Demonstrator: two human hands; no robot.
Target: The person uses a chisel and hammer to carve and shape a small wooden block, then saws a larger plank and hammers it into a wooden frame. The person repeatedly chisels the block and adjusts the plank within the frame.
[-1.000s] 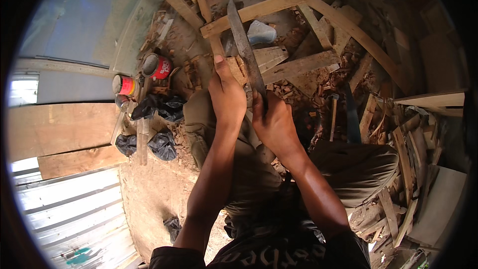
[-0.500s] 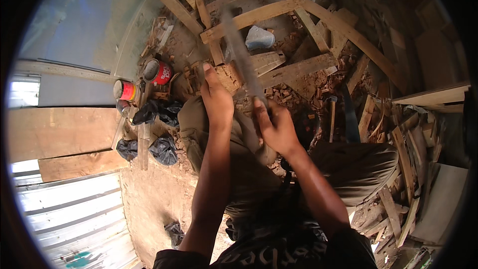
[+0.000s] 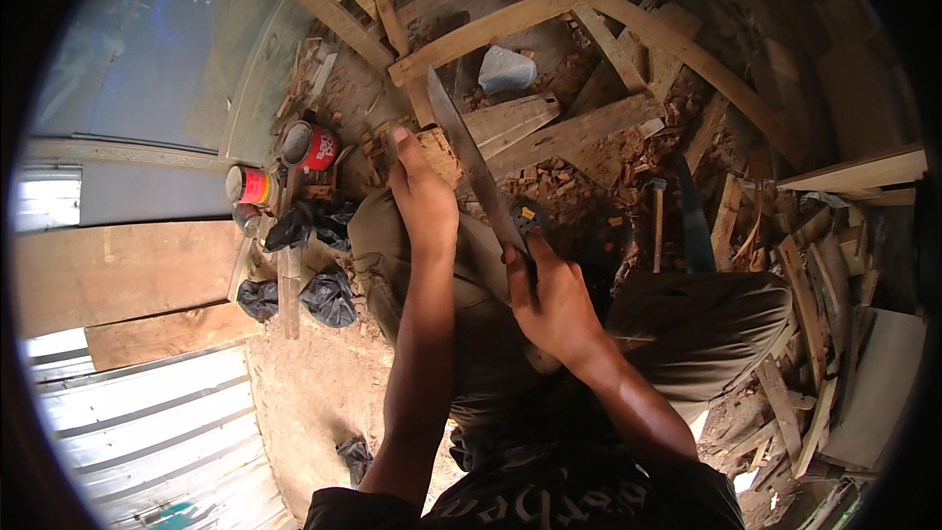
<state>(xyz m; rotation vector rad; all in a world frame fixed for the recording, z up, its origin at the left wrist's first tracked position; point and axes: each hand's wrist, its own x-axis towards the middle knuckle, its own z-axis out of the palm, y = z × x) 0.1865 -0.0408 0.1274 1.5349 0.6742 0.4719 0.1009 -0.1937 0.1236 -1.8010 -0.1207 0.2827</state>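
My right hand (image 3: pixel 557 306) grips a machete (image 3: pixel 478 169) with a long, dark, worn metal blade. Its pointed tip slants up and away to the left. Close to the blade's left side, a rough light-brown wood block (image 3: pixel 439 155) stands near my left knee. My left hand (image 3: pixel 424 198) is closed on the block's near side with the thumb stretched up, and most of its fingers are hidden. Whether the blade touches the block I cannot tell. Under both hands are my brown trouser legs (image 3: pixel 697 334).
A wooden frame of bars (image 3: pixel 491 31) lies ahead, with a grey stone (image 3: pixel 507 70) and planks. Wood chips (image 3: pixel 549 182) litter the ground. Paint cans (image 3: pixel 312 147) and black plastic bags (image 3: pixel 329 296) are at left. A hammer (image 3: pixel 658 226) and scrap wood (image 3: pixel 805 285) lie at right.
My right hand has drawn back toward me with the machete, and the blade, blurred before, now shows sharply. The left hand stays at the wood block.
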